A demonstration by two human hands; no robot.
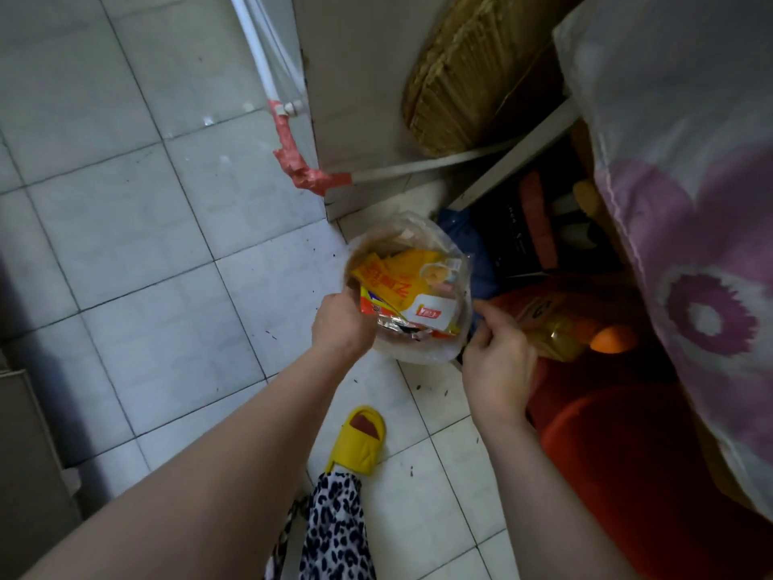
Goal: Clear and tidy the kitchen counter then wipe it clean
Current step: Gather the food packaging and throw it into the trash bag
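A clear plastic bag (422, 353) hangs open above the tiled floor, filled with yellow and red wrappers (397, 282) and a white packet. My left hand (341, 324) grips the bag's left rim. My right hand (495, 362) pinches the right rim, fingers closed on the plastic. The bag's mouth faces up between the two hands.
A red bucket (619, 450) and an oil bottle with an orange cap (610, 339) stand at the right under a floral cloth (690, 228). A woven straw tray (464, 77) leans against the cabinet. A pipe with red tape (293, 157) runs down the wall. My yellow slipper (359, 439) is below.
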